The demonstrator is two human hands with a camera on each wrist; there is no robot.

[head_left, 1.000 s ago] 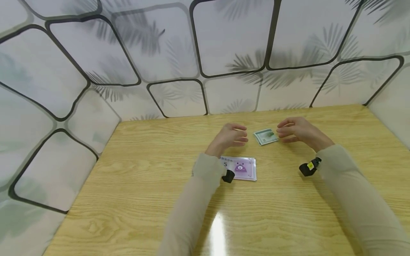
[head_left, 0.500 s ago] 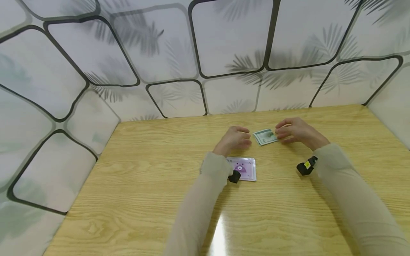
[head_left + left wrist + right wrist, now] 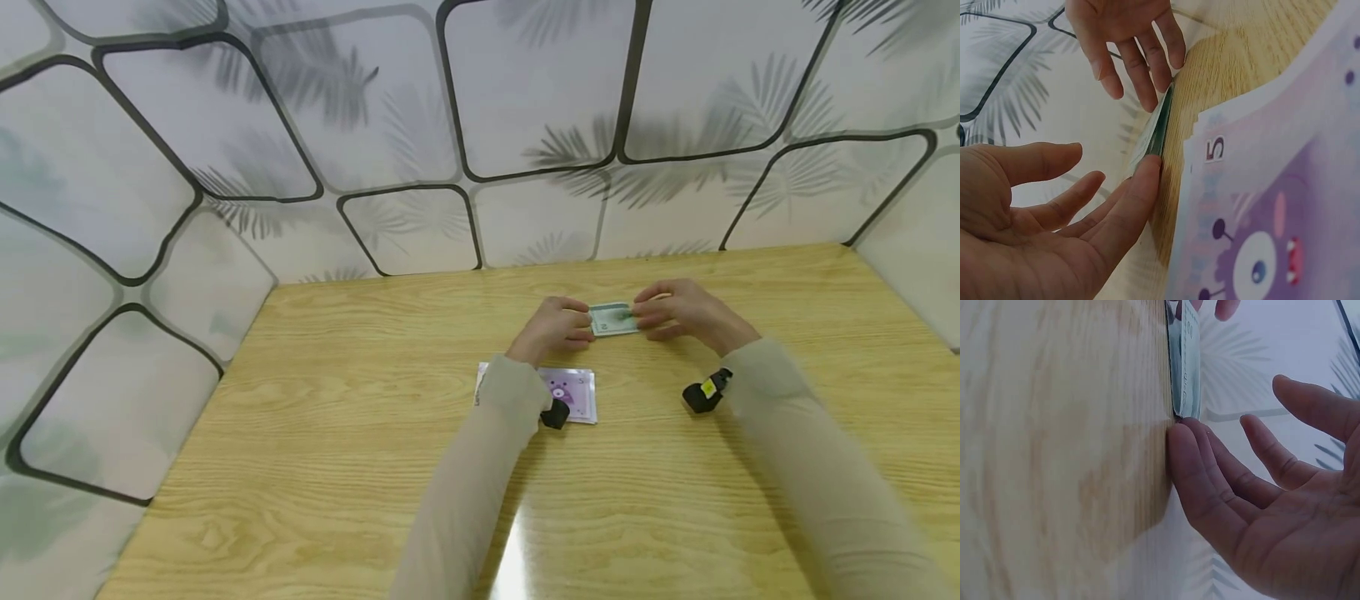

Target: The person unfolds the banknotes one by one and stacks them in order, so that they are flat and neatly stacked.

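A small stack of green play banknotes [image 3: 613, 320] marked 2 lies flat near the back of the table. My left hand [image 3: 552, 330] is at its left end, fingertips touching the edge in the left wrist view, thumb held apart. From the right, my right hand [image 3: 686, 315] meets the opposite end; in the right wrist view its fingertips [image 3: 1184, 434] press against the stack's short edge. The notes [image 3: 1190, 375] are gripped by neither hand. A stack of purple play banknotes [image 3: 576, 397] marked 5, with a one-eyed monster, lies nearer me, partly hidden under my left sleeve.
The wooden table [image 3: 315, 433] ends at a back wall [image 3: 540, 221] patterned with dark outlines and leaf shadows. More of this panel [image 3: 75, 392] stands along the left side. Each wrist carries a small black camera [image 3: 703, 397].
Both hands have moved inward toward the green banknotes and now touch both ends. The green stack has turned from slanted to nearly straight. The purple stack stays in place.
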